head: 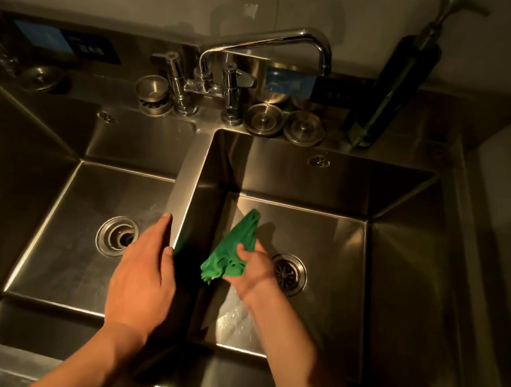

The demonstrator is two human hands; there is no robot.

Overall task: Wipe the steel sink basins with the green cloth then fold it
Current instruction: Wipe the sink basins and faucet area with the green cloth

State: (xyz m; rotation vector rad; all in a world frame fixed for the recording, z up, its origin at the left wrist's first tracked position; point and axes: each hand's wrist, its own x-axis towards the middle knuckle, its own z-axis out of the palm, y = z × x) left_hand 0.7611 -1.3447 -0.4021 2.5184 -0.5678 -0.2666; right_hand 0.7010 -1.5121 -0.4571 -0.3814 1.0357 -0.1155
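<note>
Right hand [253,271]: you pinch the green cloth [234,245] just beside the right drain [292,276].
Left hand [142,276]: flat, holding nothing.
Green cloth: probably soft, light, floppy; take its corners.

Dim, warm yellow light comes from above, and the corners fall into dark vignette. Glare streaks the divider [191,168] and tap [268,37]. The right hand [253,271] is motion-blurred; the cloth [234,249] throws a shadow to its right. Wide-angle distortion bends the edges.

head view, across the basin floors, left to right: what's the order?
left drain → left hand → green cloth → right drain. The right hand is left out: it grips the green cloth and overlaps both the cloth and the right drain.
</note>
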